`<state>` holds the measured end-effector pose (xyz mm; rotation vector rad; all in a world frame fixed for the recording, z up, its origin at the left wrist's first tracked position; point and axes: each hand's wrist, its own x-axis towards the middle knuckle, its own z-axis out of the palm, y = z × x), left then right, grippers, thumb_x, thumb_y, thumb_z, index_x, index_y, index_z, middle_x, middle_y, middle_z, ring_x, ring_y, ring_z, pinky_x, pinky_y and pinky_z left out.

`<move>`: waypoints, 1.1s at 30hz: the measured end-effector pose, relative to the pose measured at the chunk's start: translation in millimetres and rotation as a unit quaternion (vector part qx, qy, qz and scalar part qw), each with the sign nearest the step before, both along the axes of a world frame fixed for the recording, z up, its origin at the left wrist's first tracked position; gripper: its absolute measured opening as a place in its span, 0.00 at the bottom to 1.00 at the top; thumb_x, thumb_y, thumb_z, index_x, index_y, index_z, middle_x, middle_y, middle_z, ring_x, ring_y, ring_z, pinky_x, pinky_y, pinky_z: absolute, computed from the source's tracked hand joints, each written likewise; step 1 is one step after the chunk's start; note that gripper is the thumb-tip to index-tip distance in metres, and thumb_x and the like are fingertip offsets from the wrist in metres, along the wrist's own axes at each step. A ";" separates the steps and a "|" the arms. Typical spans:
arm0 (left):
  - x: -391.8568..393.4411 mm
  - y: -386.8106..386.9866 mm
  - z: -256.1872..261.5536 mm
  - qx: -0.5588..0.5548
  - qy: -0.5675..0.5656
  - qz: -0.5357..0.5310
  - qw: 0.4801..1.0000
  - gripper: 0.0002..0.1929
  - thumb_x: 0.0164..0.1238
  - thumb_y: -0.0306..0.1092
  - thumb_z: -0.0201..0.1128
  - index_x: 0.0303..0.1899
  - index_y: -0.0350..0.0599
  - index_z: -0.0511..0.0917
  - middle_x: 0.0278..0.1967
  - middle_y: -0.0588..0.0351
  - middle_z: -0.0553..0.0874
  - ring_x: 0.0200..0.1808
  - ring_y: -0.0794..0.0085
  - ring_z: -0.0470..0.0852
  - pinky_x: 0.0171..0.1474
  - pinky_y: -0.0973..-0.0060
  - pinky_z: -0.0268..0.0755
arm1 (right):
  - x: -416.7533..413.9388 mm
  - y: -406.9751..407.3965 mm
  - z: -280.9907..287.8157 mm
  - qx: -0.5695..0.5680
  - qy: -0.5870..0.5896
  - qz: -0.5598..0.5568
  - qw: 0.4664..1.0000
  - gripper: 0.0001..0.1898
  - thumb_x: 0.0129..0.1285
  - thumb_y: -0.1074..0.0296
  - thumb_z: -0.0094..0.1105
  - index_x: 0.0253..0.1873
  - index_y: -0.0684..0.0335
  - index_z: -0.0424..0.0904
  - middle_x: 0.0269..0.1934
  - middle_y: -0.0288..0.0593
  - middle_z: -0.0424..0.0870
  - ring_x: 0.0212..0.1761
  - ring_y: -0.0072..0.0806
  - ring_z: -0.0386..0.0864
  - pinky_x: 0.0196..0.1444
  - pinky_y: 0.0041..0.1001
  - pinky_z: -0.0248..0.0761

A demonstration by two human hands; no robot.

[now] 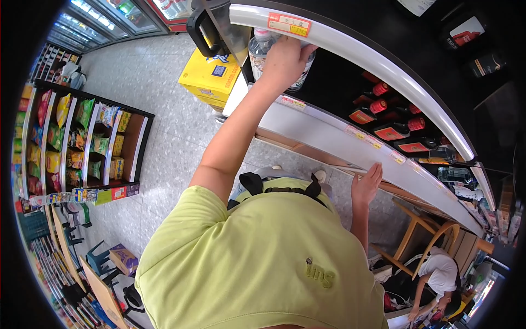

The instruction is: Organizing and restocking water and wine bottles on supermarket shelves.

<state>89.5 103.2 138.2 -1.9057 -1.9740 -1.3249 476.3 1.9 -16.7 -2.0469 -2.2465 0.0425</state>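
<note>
My left hand (285, 59) reaches up into a black shelf and is closed around the upper part of a clear labelled bottle (302, 80); its cap and some of my fingertips are hidden. Left of that hand stands another clear bottle (259, 53) with a pinkish cap. My right hand (367, 184), empty with its fingers extended, is beside the pale front edge of the lower shelf (328, 133). Dark bottles with red caps (380, 107) stand farther right on the same shelf, below the curved metal edge of the shelf above (370, 61).
A yellow carton (211, 78) stands left of the shelf, near a black-handled jug (205, 35). A snack rack (86, 140) is at the left. A wooden chair (415, 234) and a person in a white top (441, 267) are at the lower right.
</note>
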 end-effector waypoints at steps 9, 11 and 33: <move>-0.3 -13.8 6.1 0.030 0.042 0.023 0.998 0.19 0.69 0.42 0.66 0.44 0.30 0.76 0.38 0.37 0.85 0.40 0.42 0.84 0.44 0.54 0.77 | 0.2 -0.8 -2.1 0.010 0.000 0.005 1.000 0.44 0.59 0.65 0.67 0.75 0.74 0.51 0.76 0.55 0.54 0.78 0.51 0.53 0.76 0.40 0.57; -0.7 -16.7 8.5 0.035 0.051 0.025 0.998 0.20 0.68 0.41 0.67 0.45 0.30 0.75 0.37 0.37 0.85 0.39 0.42 0.84 0.44 0.54 0.77 | -0.4 -1.2 -1.5 0.007 0.001 0.005 1.000 0.44 0.59 0.65 0.68 0.75 0.74 0.51 0.76 0.55 0.54 0.78 0.51 0.53 0.76 0.40 0.57; 5.0 -93.1 -24.6 0.173 -0.108 0.021 0.979 0.23 0.63 0.25 0.67 0.59 0.36 0.73 0.56 0.42 0.80 0.57 0.50 0.79 0.60 0.64 0.70 | -41.8 -17.2 72.5 -0.028 0.167 0.126 0.977 0.32 0.65 0.64 0.65 0.70 0.67 0.66 0.70 0.56 0.68 0.73 0.49 0.66 0.73 0.41 0.60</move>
